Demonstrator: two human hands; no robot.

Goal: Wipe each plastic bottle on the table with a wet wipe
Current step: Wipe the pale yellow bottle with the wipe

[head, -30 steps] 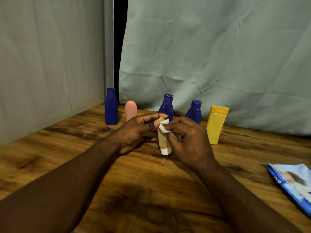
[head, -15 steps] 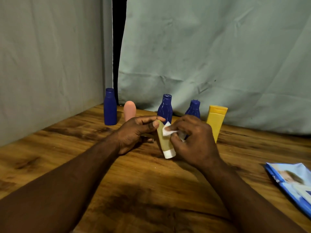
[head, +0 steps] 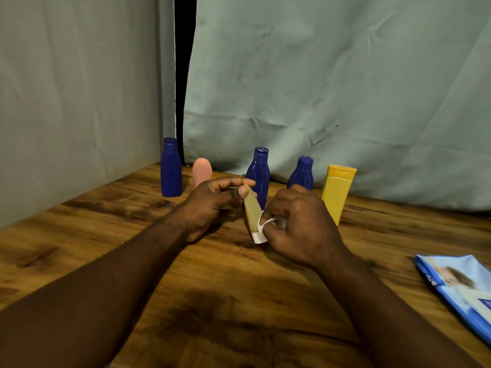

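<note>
A: where's your tube (head: 252,212) at?
B: middle of the table (head: 186,274), tilted, cap down. Your left hand (head: 210,205) pinches its top; your right hand (head: 300,232) curls round the wipe (head: 266,222), pressed near the cap.
A: anything inside it?
B: can't tell, it's opaque. Same for the yellow bottle (head: 337,193) behind.

Open table (head: 111,235) front and left; bottle row (head: 258,172) across the back, wipe pack (head: 459,285), seemingly flat, far right.

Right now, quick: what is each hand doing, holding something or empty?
Left hand: pinches the top end of the tan tube.
Right hand: holds the wet wipe against the tube's lower part.
</note>
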